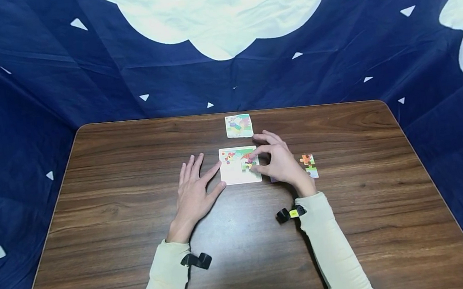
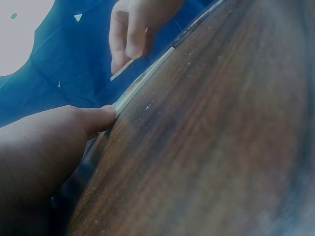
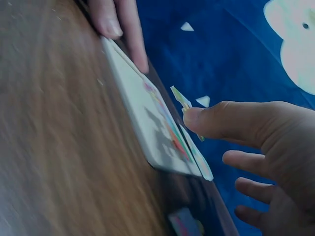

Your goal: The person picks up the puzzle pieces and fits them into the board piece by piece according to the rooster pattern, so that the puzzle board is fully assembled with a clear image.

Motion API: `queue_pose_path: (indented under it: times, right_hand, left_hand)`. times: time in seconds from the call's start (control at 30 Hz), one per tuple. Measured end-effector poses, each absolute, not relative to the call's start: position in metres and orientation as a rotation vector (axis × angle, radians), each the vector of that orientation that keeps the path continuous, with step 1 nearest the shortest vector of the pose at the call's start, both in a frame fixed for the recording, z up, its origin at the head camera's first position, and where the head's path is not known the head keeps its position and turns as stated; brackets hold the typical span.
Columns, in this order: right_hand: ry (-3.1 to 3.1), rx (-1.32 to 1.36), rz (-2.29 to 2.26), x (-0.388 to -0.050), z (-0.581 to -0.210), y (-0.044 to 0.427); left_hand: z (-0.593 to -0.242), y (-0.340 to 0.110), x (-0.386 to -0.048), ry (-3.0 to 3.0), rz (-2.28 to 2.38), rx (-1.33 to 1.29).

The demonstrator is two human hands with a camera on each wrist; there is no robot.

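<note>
Clock positions are read from the board (image 1: 231, 175) in the head view, 12 pointing away from the person. Nearest, the left sleeve (image 1: 161, 276) between 7 and 8 and the right sleeve (image 1: 334, 252) between 4 and 5 are pale, creased cloth. The table (image 1: 116, 224) is brown, streaked like wood grain, with rounded far corners. At 8, the left hand (image 1: 194, 196) has fingers spread, thumb and forefinger touching the board's edge. The board is white, thin and round-cornered, with a printed scene along its far part. At 3, the right hand (image 1: 281, 162) pinches a flat, knobbed puzzle piece (image 1: 245, 166), raised above the board; this hand blocks part of the board and of a loose piece at 4. Two interlocking-shaped loose pieces (image 1: 312, 172) lie beyond it at 3. A squarish picture card (image 1: 238, 126) lies at 12. Farthest hangs wrinkled blue cloth (image 1: 155, 77) bearing white shapes.
</note>
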State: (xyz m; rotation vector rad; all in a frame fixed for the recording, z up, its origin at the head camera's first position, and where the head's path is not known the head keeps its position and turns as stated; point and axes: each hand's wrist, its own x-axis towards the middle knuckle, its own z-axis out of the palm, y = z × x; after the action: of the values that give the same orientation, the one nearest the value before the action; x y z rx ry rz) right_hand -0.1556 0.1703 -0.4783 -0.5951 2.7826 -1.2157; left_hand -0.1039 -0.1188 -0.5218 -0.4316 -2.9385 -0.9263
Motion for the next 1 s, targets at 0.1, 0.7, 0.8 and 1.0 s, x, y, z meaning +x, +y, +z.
queue_pose_path:
  times: [0.1, 0.7, 0.8, 1.0]
  right_hand:
    - [2.784, -0.613, -1.207, -0.154, -0.480, 0.161]
    - [2.972, -0.598, -1.135, -0.147, -0.496, 0.119]
    - [2.953, -0.583, -1.147, -0.145, -0.496, 0.116]
    - [2.952, -0.583, -1.115, -0.145, -0.500, 0.112]
  left_hand:
    - [-0.522, -0.118, -0.104, -2.942, -0.922, -0.432]
    - [-0.522, -0.119, -0.103, -2.920, -0.935, -0.441]
    - [-0.523, -0.119, -0.103, -2.914, -0.933, -0.447]
    - [-0.522, -0.119, -0.103, -2.912, -0.936, -0.447]
